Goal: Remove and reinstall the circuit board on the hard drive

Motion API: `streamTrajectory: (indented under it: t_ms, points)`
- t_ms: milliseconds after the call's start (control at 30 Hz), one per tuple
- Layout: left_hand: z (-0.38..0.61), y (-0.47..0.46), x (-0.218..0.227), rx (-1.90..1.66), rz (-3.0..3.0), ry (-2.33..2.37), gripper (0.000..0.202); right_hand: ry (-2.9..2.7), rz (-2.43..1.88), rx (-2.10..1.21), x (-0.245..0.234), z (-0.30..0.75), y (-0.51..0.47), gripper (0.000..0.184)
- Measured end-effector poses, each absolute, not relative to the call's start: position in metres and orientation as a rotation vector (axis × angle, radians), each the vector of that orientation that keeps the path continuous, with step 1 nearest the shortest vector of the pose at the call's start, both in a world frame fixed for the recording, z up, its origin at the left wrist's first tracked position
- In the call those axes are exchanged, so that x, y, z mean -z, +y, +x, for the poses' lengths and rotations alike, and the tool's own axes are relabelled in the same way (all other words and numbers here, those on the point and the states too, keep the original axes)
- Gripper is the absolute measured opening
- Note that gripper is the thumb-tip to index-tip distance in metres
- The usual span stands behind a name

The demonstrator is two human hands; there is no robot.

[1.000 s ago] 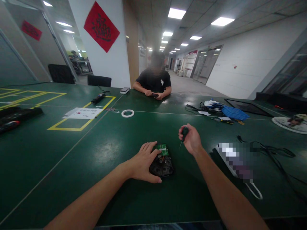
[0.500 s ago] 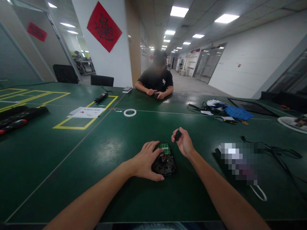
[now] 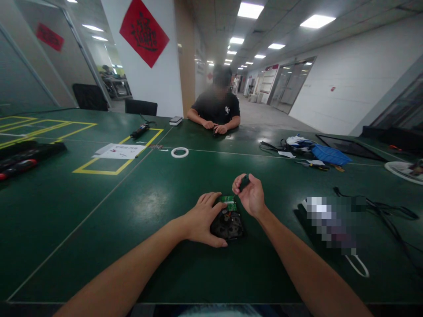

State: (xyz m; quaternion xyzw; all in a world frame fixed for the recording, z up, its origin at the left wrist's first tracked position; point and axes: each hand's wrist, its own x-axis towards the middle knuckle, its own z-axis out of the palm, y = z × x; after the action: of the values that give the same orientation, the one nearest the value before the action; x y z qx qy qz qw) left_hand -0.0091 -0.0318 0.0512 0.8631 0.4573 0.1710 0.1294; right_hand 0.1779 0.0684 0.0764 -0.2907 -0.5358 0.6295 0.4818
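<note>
On the green table lies a flat black hard drive (image 3: 228,226), its underside facing up with a green circuit board (image 3: 228,203) at the far end. My left hand (image 3: 205,220) grips it from the left, the fingers spread over its far left edge and the thumb at the near edge. Above its far right corner, my right hand (image 3: 253,193) pinches a small dark piece (image 3: 244,182) between thumb and fingers. The piece is mostly covered by the fingers, so its kind cannot be told. It is apart from the circuit board.
A white ring (image 3: 179,152), a paper sheet (image 3: 120,151) and a black tool (image 3: 140,130) lie farther left. To the right are a blurred-out object (image 3: 330,224), black cables (image 3: 383,207) and a blue tray (image 3: 330,155). Another person (image 3: 216,103) sits opposite.
My right hand has shifted slightly left and turned a little, tilting the small dark piece. My left hand stays on the hard drive. The view has tipped slightly.
</note>
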Motion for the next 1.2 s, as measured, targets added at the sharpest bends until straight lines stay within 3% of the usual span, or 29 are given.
streamTrajectory:
  t_ms: [700,1067,1200]
  points:
    - [-0.0098,-0.0317,-0.0506,-0.479,2.514,1.329,0.113,-1.263,-0.679,-1.601,-0.0755,0.1846,0.0736,0.046]
    - [-0.0086,-0.0317,-0.0493,-0.531,2.555,1.303,0.112,-1.258,-0.415,-1.690,-0.0766,0.1858,0.0718,0.019]
    - [-0.0090,-0.0317,-0.0475,-0.535,2.567,1.310,0.113,-1.260,-0.386,-1.710,-0.0790,0.1863,0.0725,0.029]
